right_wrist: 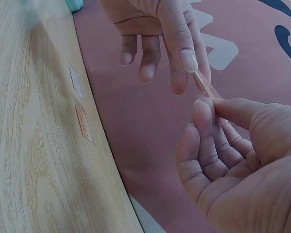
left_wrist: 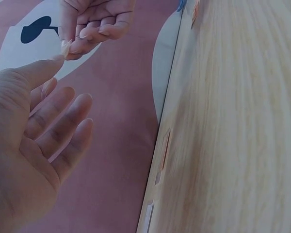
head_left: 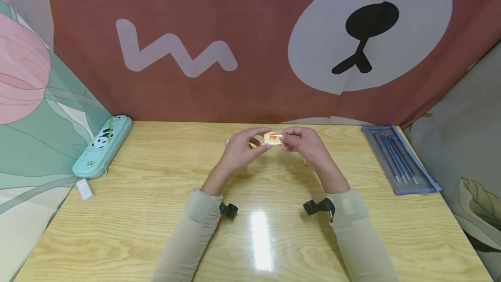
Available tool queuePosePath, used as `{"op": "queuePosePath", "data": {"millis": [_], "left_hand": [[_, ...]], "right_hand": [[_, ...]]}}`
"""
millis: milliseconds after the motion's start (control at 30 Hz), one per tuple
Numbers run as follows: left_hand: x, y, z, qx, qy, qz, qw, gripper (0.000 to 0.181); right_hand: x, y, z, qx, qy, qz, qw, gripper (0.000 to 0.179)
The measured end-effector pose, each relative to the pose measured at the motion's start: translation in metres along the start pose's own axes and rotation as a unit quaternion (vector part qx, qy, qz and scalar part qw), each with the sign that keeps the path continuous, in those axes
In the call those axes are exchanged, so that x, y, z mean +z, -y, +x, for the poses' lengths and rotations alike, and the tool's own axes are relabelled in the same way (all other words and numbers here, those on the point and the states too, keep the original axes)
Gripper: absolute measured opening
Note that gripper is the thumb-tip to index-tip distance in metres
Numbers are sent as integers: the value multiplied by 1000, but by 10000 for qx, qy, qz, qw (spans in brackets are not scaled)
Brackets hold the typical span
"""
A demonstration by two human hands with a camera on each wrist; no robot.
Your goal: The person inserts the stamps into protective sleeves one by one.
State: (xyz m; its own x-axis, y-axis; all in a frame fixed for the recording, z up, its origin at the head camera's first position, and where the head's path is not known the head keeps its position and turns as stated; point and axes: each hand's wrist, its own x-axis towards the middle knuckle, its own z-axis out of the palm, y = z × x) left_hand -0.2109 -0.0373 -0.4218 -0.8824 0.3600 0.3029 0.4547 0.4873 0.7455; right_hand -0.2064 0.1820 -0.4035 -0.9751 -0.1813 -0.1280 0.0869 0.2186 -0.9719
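Observation:
A small flat, shiny packet with yellow and red print [head_left: 272, 138] is held up between both hands above the far part of the table. My left hand [head_left: 242, 148] pinches its left end between thumb and forefinger, the other fingers spread apart. At the opposite end my right hand [head_left: 307, 143] pinches it, with the remaining fingers curled in. Seen edge-on in the right wrist view, the packet [right_wrist: 207, 87] looks thin. Behind the left hand, an orange-printed flat piece [right_wrist: 85, 124] and a paler flat piece [right_wrist: 75, 81] lie on the table.
Near the right wrist lies another small orange item [head_left: 305, 162], mostly covered. A teal panda pencil case [head_left: 103, 147] with a white tag [head_left: 84, 189] is at the left edge. A blue-edged mesh pouch of pencil-like sticks [head_left: 401, 160] lies right. A printed curtain [head_left: 203, 95] hangs behind.

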Motion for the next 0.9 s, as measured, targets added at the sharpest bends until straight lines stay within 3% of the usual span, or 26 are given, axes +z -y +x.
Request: {"op": "queuePosePath", "data": {"millis": [633,900], "left_hand": [[-1,0,-2,27,20,-131,9999,43],[1,1,-2,-29,32,-155,9999,41]], "right_hand": [[-3,1,0,2,46,-141,9999,29],[-16,3,-3,-48,47,-335,9994,38]]}}
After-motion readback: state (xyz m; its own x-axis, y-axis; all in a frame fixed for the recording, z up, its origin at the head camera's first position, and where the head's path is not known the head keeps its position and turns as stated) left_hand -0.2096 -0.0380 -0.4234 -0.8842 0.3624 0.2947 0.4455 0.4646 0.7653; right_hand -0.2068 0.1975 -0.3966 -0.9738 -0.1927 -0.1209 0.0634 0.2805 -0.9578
